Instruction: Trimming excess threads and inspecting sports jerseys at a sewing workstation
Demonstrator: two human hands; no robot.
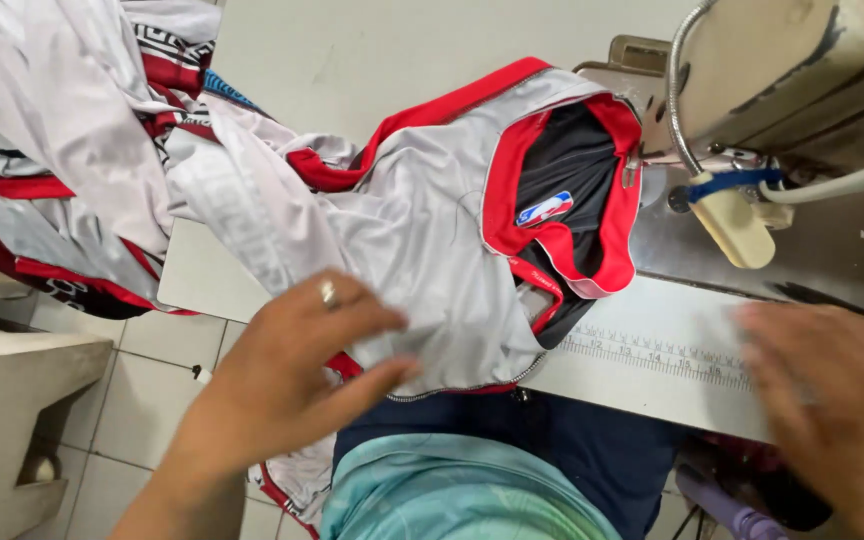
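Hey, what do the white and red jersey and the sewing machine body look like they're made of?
The jersey under the left hand looks like thin synthetic knit: a slight sheen, soft folds, and a dark mesh-like lining at the neck. The sewing machine body looks like painted metal, cream and chipped, probably over a bare steel bed with a dull shine.

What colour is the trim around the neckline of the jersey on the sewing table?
Red, bordering the light grey jersey and its black inner lining; seen in the head view.
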